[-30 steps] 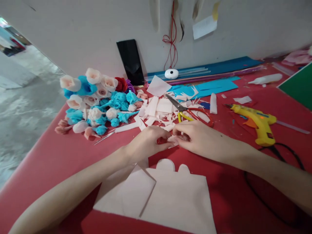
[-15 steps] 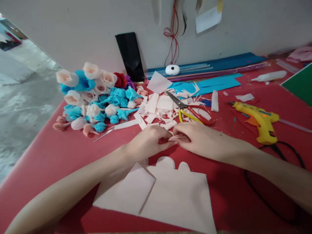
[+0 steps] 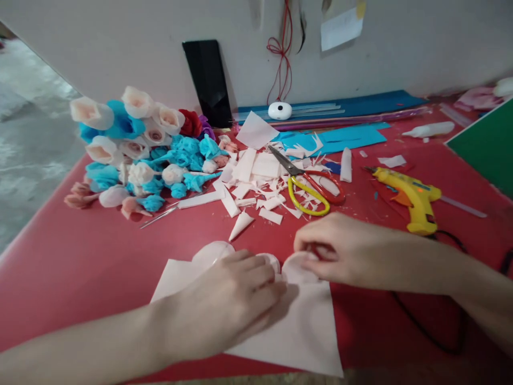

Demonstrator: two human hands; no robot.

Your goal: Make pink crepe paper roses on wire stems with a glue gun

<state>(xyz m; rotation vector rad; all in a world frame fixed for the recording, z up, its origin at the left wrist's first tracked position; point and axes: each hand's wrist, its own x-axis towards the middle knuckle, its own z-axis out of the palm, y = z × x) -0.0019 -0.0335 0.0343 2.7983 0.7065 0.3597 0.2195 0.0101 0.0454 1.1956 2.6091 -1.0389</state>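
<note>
My right hand (image 3: 324, 248) pinches the edge of a rounded pale paper petal (image 3: 298, 268) at the upper right of a large pale pink paper sheet (image 3: 308, 331). My left hand (image 3: 236, 294) lies over that sheet, its fingers reaching forward and slightly bent, the tips close to a smaller rounded petal (image 3: 270, 261); the thumb is hidden. Behind the left hand, another broad rounded paper piece (image 3: 212, 252) shows at the sheet's far edge. A small rolled paper cone (image 3: 241, 225) rests on the red table just beyond my hands.
Scissors (image 3: 308, 195) with red and yellow handles lie on pale paper scraps (image 3: 260, 166). A yellow glue gun (image 3: 420, 200) with a black cord is at right. Paper flowers (image 3: 140, 155) pile up at left. A dark phone (image 3: 208, 83) leans on the wall; a green board (image 3: 487, 144) juts in.
The hands have parted from their shared hold on a small paper piece. A paper cone now lies on the table. Both hands came back to the sheet, the right one onto a petal.
</note>
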